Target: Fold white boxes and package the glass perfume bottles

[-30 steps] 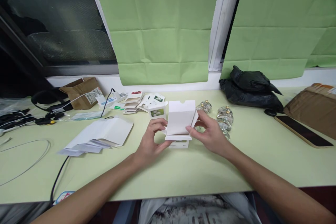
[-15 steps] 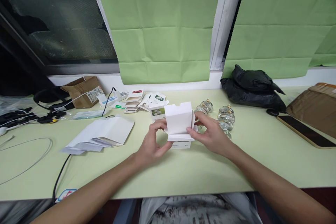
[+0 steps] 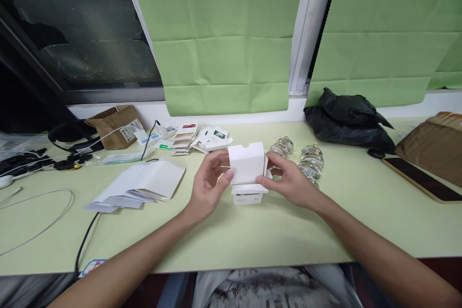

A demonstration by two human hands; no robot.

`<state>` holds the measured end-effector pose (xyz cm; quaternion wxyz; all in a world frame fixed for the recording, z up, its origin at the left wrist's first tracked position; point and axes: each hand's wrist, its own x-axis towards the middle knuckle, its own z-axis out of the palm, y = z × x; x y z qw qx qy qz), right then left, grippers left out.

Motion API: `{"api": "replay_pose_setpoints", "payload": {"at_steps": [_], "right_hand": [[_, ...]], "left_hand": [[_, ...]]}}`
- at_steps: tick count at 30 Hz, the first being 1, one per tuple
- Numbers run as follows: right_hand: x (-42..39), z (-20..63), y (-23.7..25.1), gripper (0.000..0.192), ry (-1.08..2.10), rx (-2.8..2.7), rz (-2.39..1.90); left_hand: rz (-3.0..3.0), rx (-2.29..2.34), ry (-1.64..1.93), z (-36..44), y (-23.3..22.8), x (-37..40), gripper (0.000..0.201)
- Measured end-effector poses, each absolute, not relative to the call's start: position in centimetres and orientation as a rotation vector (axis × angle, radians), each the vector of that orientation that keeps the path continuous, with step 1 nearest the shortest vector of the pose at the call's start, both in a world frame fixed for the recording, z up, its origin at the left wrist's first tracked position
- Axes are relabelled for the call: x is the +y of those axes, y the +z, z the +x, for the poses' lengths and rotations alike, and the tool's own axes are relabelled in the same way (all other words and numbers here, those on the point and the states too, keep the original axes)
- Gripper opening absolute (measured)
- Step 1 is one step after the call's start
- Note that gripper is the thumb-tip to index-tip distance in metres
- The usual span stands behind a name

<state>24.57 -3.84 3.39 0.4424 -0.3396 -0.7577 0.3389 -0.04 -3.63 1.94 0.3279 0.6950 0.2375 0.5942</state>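
A small white cardboard box (image 3: 247, 198) stands in front of me, its printed front facing me. A white panel with a notched top edge (image 3: 246, 162) rises above it, and side flaps stick out at the right. My left hand (image 3: 209, 180) grips the panel's left edge, thumb in front and fingers curled behind. My right hand (image 3: 288, 180) pinches the right flaps, with its thumb at the panel's lower right corner. Behind my right hand lie glass jars with gold-coloured knobs (image 3: 311, 161), in two rows. The inside of the box is hidden.
Flat white cartons (image 3: 144, 183) lie to the left, and small printed boxes (image 3: 186, 138) are stacked behind. A brown carton (image 3: 117, 127), cables and a headset (image 3: 74, 135) are at far left. On the right are black bags (image 3: 348, 120), a phone (image 3: 422, 178) and brown cardboard (image 3: 433, 147).
My left thumb has moved up from the box's lower left to the panel's left edge, and the fingers have shifted behind it. My right hand has kept its hold.
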Motion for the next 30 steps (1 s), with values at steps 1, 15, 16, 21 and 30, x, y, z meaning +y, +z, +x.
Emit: {"api": "replay_pose_setpoints", "payload": {"at_steps": [1,15,16,21,30], "right_hand": [[-3.8,24.6,3.4,0.030,0.857,-1.874,-0.837],[-4.5,24.4,3.5,0.037,0.948,-1.711,-0.747],[-4.5,24.4,3.5,0.040,0.949,-1.692,-0.750],[-4.4,24.4,3.3,0.032,0.923,-1.698,-0.741],[-4.1,24.5,2.8,0.019,0.900,-1.731,-0.767]], "left_hand": [[1.801,0.617,1.559,0.0,2.1,-3.6,0.040],[1.911,0.612,1.501,-0.8,2.3,-3.4,0.026],[1.926,0.610,1.491,-0.8,2.5,-3.4,0.024],[1.994,0.651,1.463,-1.0,2.2,-3.3,0.023],[2.075,0.689,1.330,-1.5,1.5,-3.6,0.008]]}}
